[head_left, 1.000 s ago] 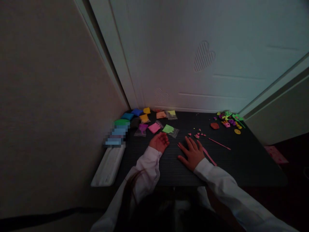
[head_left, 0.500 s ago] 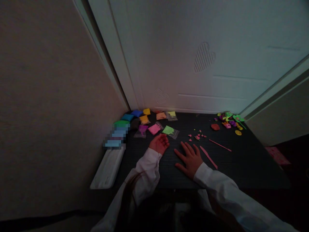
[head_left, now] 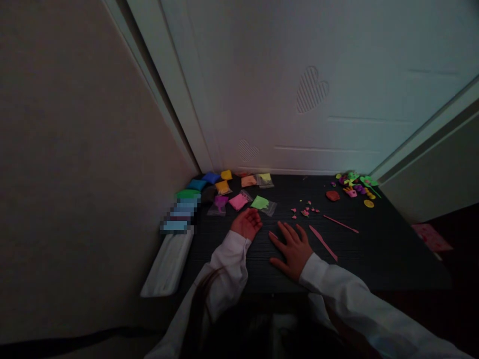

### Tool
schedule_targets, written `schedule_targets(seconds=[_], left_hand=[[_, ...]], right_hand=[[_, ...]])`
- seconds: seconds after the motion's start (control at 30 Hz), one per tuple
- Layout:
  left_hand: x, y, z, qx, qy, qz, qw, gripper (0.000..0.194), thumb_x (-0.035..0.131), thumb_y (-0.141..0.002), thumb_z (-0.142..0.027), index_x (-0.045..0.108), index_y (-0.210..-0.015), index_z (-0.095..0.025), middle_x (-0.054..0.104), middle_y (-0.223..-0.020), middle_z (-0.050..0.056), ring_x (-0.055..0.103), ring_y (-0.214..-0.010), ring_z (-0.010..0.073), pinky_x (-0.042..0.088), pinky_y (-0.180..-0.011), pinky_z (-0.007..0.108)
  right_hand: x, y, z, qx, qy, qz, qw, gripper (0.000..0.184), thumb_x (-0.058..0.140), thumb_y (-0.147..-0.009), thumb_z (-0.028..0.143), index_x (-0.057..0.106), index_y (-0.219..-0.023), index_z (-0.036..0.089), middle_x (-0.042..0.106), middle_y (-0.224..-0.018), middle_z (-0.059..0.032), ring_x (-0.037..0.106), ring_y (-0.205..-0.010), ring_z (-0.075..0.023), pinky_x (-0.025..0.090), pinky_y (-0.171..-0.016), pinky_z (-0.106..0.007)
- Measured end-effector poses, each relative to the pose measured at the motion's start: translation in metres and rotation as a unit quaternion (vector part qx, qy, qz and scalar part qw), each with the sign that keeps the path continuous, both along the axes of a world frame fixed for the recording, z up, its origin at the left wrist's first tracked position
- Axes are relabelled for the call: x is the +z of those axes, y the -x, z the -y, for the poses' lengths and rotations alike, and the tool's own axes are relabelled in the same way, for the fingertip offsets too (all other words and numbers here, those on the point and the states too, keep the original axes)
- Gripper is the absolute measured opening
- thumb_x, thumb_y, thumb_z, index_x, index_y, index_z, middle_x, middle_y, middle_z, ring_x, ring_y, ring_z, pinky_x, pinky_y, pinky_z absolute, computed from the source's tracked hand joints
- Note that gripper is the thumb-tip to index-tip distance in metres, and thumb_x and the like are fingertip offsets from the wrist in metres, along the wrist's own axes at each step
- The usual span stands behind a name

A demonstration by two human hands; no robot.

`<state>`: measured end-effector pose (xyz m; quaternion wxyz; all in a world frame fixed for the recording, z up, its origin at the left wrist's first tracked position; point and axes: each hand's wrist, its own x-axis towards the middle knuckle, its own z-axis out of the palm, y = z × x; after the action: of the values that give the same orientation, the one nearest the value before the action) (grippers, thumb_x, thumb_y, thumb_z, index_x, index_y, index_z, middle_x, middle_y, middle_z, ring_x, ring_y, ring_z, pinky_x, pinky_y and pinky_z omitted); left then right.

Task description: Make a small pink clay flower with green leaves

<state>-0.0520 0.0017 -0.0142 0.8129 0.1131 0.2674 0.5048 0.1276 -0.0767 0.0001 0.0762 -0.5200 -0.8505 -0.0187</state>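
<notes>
My left hand [head_left: 247,224] rests palm up on the dark table [head_left: 254,269], its fingers loosely curled and nothing visible in it. Just beyond it lie a bag of light green clay [head_left: 260,202] and a bag of pink clay [head_left: 238,201]. My right hand [head_left: 293,249] lies palm down with fingers spread, holding nothing. To its right is a pink plastic clay knife [head_left: 323,243], and farther right a thin pink modelling stick [head_left: 341,224]. Several small pink clay pieces [head_left: 305,213] are scattered beyond the right fingertips.
More clay bags, such as a purple one [head_left: 220,202] and a blue one [head_left: 211,177], cluster at the back left. A long white package [head_left: 168,262] lies along the left edge. At the back right are a red clay lump [head_left: 333,196] and a green clay flower [head_left: 368,182]. A white door [head_left: 262,89] stands behind.
The view has shifted very slightly. Both hands keep the same poses on the table, and the clay and tools have not moved.
</notes>
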Motion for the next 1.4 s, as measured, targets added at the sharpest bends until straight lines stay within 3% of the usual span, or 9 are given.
schedule_targets(seconds=[0.2,0.33,0.5,0.67,0.8,0.97,1.1,1.27,1.4], left_hand=[[-0.003,0.001,-0.001,0.000,-0.008,-0.003,1.000,0.019,0.046,-0.072,-0.025,0.058,-0.073,-0.011,0.058,-0.061,0.005,0.054,-0.058,0.0122,0.042,-0.059,0.028],[-0.003,0.001,-0.001,0.000,-0.006,-0.006,1.000,0.019,0.045,-0.073,-0.025,0.058,-0.073,-0.011,0.058,-0.061,0.004,0.054,-0.058,0.0122,0.042,-0.059,0.028],[-0.001,0.002,-0.001,0.006,-0.006,-0.009,1.000,0.020,0.045,-0.073,-0.025,0.058,-0.072,-0.011,0.058,-0.061,0.005,0.054,-0.059,0.0123,0.042,-0.058,0.028],[0.001,0.001,0.000,0.006,-0.002,-0.017,1.000,0.019,0.044,-0.073,-0.024,0.058,-0.071,-0.011,0.058,-0.059,0.005,0.054,-0.058,0.0121,0.042,-0.059,0.028],[0.001,0.001,0.000,0.006,-0.010,-0.017,1.000,0.019,0.045,-0.072,-0.024,0.058,-0.072,-0.011,0.058,-0.060,0.004,0.054,-0.058,0.0121,0.042,-0.058,0.028],[0.001,0.000,0.000,0.005,-0.003,-0.021,1.000,0.019,0.044,-0.073,-0.024,0.058,-0.071,-0.011,0.058,-0.060,0.005,0.053,-0.058,0.0121,0.042,-0.059,0.028],[0.002,0.000,0.000,0.004,-0.001,-0.032,0.999,0.019,0.044,-0.073,-0.025,0.058,-0.071,-0.012,0.058,-0.061,0.005,0.054,-0.059,0.0122,0.042,-0.059,0.028],[0.000,0.001,-0.001,0.006,-0.001,-0.023,1.000,0.019,0.045,-0.072,-0.025,0.058,-0.071,-0.012,0.058,-0.060,0.005,0.053,-0.058,0.0120,0.042,-0.058,0.027],[-0.001,0.000,-0.001,0.014,-0.007,-0.034,0.999,0.015,0.049,-0.070,-0.023,0.059,-0.072,-0.012,0.057,-0.060,0.003,0.053,-0.058,0.0112,0.042,-0.058,0.027]], right_hand=[[0.001,0.000,-0.001,-0.058,-0.012,-0.013,0.998,0.056,0.027,-0.073,0.059,0.035,-0.120,0.031,0.015,-0.135,-0.0088,0.015,-0.121,-0.0285,0.003,-0.092,-0.052],[0.001,0.001,-0.001,0.013,0.010,-0.005,1.000,0.059,0.028,-0.071,0.062,0.030,-0.122,0.032,0.017,-0.135,-0.0078,0.017,-0.121,-0.0271,0.003,-0.093,-0.050],[0.002,0.000,-0.004,-0.054,0.001,-0.001,0.999,0.055,0.028,-0.073,0.059,0.034,-0.120,0.031,0.015,-0.136,-0.0079,0.018,-0.119,-0.0296,0.003,-0.091,-0.052],[0.002,0.000,-0.001,0.027,0.019,-0.007,0.999,0.058,0.027,-0.071,0.061,0.029,-0.123,0.033,0.015,-0.136,-0.0073,0.017,-0.120,-0.0276,0.002,-0.092,-0.050],[0.003,-0.002,-0.001,-0.049,0.003,-0.018,0.999,0.053,0.026,-0.074,0.058,0.034,-0.120,0.033,0.013,-0.136,-0.0071,0.017,-0.120,-0.0282,0.003,-0.092,-0.051],[0.002,-0.001,0.001,0.022,0.016,-0.013,1.000,0.058,0.027,-0.072,0.061,0.028,-0.123,0.034,0.016,-0.135,-0.0072,0.016,-0.121,-0.0265,0.003,-0.093,-0.050],[0.000,-0.005,-0.005,-0.050,0.002,-0.009,0.999,0.054,0.028,-0.073,0.058,0.034,-0.121,0.032,0.015,-0.135,-0.0089,0.016,-0.121,-0.0286,0.004,-0.092,-0.052],[0.002,-0.007,-0.001,-0.032,-0.002,-0.020,0.999,0.061,0.029,-0.072,0.059,0.025,-0.125,0.029,0.016,-0.135,-0.0093,0.017,-0.121,-0.0258,0.006,-0.094,-0.049],[0.010,-0.016,0.007,-0.128,-0.043,-0.040,0.990,0.064,0.034,-0.075,0.050,0.019,-0.128,0.018,0.015,-0.135,-0.0121,0.017,-0.121,-0.0241,0.010,-0.095,-0.046]])
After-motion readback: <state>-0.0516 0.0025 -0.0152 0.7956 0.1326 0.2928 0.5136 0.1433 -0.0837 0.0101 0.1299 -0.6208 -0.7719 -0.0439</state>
